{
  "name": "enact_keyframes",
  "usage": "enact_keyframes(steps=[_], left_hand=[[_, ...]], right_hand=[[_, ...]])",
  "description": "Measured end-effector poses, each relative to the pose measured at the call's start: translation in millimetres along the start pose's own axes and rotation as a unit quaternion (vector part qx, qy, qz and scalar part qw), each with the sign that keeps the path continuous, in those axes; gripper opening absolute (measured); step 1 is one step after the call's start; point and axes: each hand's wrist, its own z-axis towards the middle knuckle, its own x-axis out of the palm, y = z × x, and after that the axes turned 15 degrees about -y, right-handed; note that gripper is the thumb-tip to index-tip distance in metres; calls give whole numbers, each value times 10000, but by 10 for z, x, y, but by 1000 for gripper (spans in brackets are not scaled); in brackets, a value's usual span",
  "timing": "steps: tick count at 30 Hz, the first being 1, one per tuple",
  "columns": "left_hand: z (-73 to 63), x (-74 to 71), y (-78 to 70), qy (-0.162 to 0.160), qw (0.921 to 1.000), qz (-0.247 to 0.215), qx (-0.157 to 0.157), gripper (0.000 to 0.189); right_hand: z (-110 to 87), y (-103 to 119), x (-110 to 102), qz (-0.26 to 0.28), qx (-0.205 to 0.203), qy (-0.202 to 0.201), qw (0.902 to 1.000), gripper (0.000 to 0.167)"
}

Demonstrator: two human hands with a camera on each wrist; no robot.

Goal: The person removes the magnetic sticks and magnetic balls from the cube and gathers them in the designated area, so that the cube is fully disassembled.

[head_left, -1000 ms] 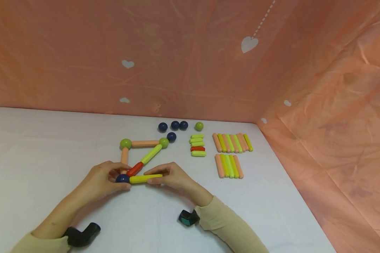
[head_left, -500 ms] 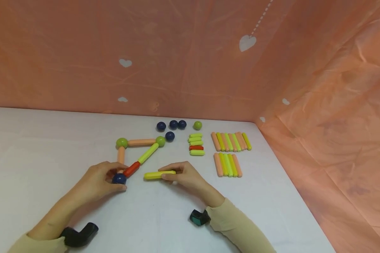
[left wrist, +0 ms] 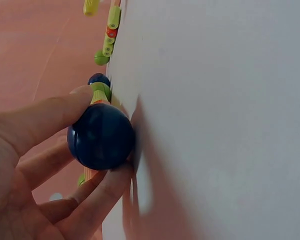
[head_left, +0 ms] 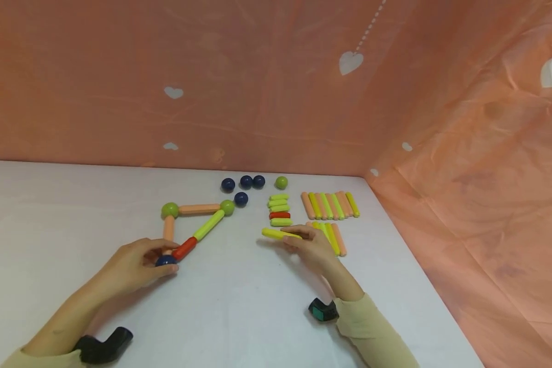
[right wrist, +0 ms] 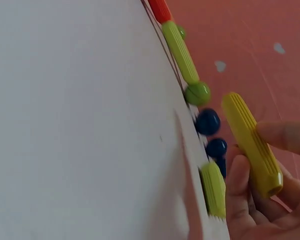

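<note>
My left hand [head_left: 131,268] grips a dark blue ball [left wrist: 102,137] between thumb and fingers, at the near corner of a triangular frame. From this ball a peach stick [head_left: 168,227] runs back to a green ball [head_left: 169,210]. A red stick [head_left: 184,249] and a lime stick [head_left: 210,225], end to end, slant to another green ball [head_left: 227,207]. Another peach stick [head_left: 199,209] spans the two green balls. Raised above the table, my right hand [head_left: 314,250] pinches a yellow ribbed stick [right wrist: 252,145] near the loose sticks; it partly hides the nearer row.
Several loose blue balls [head_left: 246,182] and one green ball [head_left: 281,182] lie at the back. Short lime sticks [head_left: 281,222] and a short red stick [head_left: 280,215] form a column. Longer sticks lie in a far row [head_left: 329,206] and a near row [head_left: 338,240] at right.
My right hand has drawn the yellow stick away from the blue ball and carried it right and back, up to the loose sticks. My left hand keeps hold of the ball.
</note>
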Motion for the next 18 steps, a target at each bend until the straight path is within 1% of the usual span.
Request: enact_keyframes(steps=[3, 6, 9, 11, 13, 15, 17, 18], left_hand=[[1, -17, 15, 70, 10000, 26, -28, 44], [-4, -24, 25, 107, 9999, 30, 20, 45], [-23, -24, 28, 136, 9999, 19, 89, 46], [-38, -25, 33, 142, 9998, 37, 127, 46], [-54, -26, 35, 155, 9998, 47, 134, 46], [-68, -27, 33, 165, 9998, 60, 128, 47], [-79, -37, 33, 192, 9997, 47, 116, 47], [-85, -41, 31, 208, 9997, 36, 119, 47]], right_hand=[[20, -25, -169, 58, 97, -481, 9988, 33], [37, -58, -332, 16, 183, -1079, 9940, 32], [43, -91, -483, 129, 266, -1686, 9852, 33], [48, -111, -569, 394, 379, -2036, 9775, 34], [52, -130, -651, 498, 468, -2301, 9708, 35], [53, -148, -726, 559, 591, -2475, 9655, 37], [51, -158, -791, 420, 711, -2568, 9629, 38], [48, -163, -821, 269, 794, -2589, 9623, 39]])
